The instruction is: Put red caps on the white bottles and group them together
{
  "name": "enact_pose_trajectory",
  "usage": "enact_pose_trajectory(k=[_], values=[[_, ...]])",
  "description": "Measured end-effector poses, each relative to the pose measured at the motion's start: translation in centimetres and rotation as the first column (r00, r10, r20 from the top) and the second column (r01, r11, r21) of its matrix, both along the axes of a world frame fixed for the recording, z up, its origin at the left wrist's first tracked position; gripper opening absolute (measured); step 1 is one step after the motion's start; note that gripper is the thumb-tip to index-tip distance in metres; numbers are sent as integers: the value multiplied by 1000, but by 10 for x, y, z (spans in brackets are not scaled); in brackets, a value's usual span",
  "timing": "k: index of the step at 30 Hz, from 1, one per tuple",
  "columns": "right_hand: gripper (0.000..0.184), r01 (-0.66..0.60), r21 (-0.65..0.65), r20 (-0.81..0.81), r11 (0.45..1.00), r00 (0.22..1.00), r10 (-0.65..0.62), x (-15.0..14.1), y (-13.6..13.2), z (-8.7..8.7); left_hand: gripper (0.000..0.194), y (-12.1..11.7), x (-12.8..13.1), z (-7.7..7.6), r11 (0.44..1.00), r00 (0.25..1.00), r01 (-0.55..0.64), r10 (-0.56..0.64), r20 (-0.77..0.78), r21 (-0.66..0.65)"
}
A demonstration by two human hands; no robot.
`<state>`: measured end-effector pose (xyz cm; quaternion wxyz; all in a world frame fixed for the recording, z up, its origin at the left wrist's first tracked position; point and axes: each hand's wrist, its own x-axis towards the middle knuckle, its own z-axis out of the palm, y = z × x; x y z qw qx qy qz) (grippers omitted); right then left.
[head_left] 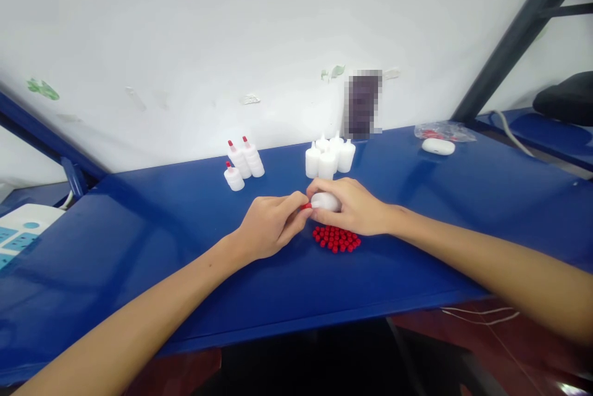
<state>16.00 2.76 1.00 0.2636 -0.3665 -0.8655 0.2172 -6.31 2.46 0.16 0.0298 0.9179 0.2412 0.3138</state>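
The right hand (349, 203) grips a white bottle (326, 201), its fingers and palm hiding much of the body. The left hand (273, 223) pinches a red cap (306, 206) at the bottle's tip, mostly covered by fingertips. Red caps (336, 239) lie below, partly masked by the right hand.

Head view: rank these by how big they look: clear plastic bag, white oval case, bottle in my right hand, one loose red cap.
1. Clear plastic bag
2. White oval case and bottle: unsure, as the right hand partly covers the bottle
3. Loose red cap
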Motion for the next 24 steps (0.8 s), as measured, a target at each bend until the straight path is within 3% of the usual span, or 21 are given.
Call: enact_pose_trajectory(k=[4, 8, 19, 24], values=[[38, -91, -29, -17, 995, 996, 90, 1, 1, 1, 18, -1, 1, 0, 998, 999, -5, 8, -34, 66], [50, -21, -67, 22, 998, 999, 23, -2, 3, 2, 19, -2, 3, 1, 993, 997, 31, -23, -67, 115], [57, 64, -32, 105, 997, 993, -61, -8, 0, 3, 28, -1, 4, -1, 998, 986, 50, -46, -159, 24], [55, 37, -23, 83, 999, 996, -35, -7, 3, 0, 24, -1, 4, -1, 998, 992, 60, -63, -106, -32]])
